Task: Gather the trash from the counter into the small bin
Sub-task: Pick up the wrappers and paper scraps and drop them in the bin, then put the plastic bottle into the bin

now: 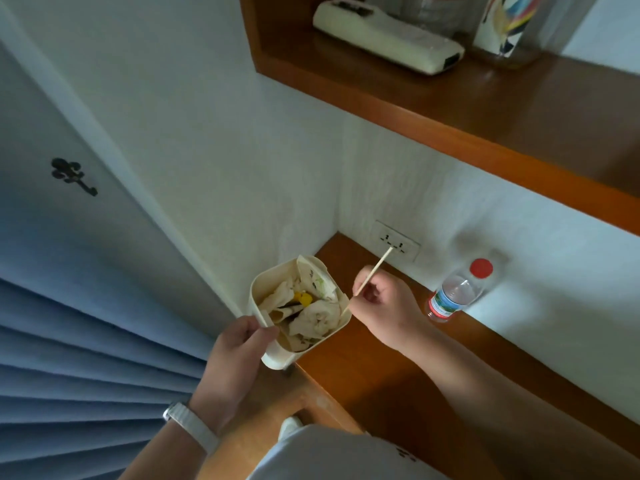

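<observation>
My left hand (239, 344) grips the near rim of a small cream bin (277, 360), holding it off the left end of the wooden counter (374, 375). Crumpled tissues and wrappers (313, 318) and a small yellow piece (304, 298) fill the bin. My right hand (382, 299) pinches a thin wooden stick (375, 270). The stick is tilted, its lower tip at the bin's right rim and its upper end pointing toward the wall socket.
A clear plastic bottle (457, 292) with a red cap stands on the counter against the wall, right of my right hand. A wall socket (398, 240) sits above the counter's back corner. A wooden shelf (485, 109) overhead carries a remote and containers. Blue curtain (86, 358) hangs at left.
</observation>
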`<state>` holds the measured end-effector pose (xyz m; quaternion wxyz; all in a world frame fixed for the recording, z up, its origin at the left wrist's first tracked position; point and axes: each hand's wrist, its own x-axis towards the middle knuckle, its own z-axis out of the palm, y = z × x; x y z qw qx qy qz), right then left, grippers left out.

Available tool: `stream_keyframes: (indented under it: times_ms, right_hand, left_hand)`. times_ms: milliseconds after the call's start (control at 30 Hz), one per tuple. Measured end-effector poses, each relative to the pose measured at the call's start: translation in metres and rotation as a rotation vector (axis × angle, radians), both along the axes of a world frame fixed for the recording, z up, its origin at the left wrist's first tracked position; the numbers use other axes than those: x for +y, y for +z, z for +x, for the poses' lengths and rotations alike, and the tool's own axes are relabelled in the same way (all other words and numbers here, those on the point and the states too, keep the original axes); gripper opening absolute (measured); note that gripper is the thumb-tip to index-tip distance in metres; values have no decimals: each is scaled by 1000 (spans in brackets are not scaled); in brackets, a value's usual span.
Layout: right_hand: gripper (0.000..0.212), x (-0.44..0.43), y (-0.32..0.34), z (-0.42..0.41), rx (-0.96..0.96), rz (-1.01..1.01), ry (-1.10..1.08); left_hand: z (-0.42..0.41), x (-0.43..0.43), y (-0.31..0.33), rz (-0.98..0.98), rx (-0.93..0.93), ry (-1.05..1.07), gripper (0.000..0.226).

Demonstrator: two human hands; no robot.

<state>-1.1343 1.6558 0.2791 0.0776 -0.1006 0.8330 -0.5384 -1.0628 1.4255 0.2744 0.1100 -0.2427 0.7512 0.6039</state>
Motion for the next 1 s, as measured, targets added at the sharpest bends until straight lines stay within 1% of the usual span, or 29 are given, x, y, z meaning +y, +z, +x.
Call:
stream_keyframes:
  times_ms: [100,233,300,433,600,667,733,800,900,1000]
  right_hand:
    - [21,-3,-11,5,-63,114,-8]
    - [14,-2,-20,8,-77,232,35]
    - [16,0,-23,10,-59,256,42]
    - [22,9,-22,11,-52,175,7]
    - [18,19,-22,6,-42,126,-27]
    - [18,24,-23,4,-34,123,-41]
    - [18,35,-24,3,14,148,-59]
    - [21,51,-27,2,131,237,-106]
    - [29,84,-31,-1,309,500,-289]
    - [36,117,-32,-7,378,714,-449]
  left_hand:
    - [0,2,3,-26,-29,-6,21]
    - [-1,5,3,-51,-35,-27,25]
    - [0,7,6,-65,-44,-37,21]
    - [2,13,10,-54,-43,-48,15]
    - [2,19,8,-64,-46,-41,17]
    - [1,23,8,-71,-48,-46,17]
    - [0,26,6,-79,-60,-51,16]
    - [-3,31,7,-97,-58,-59,15]
    - [-9,40,6,-103,-42,-67,15]
    - [-14,53,5,-106,-35,-88,19]
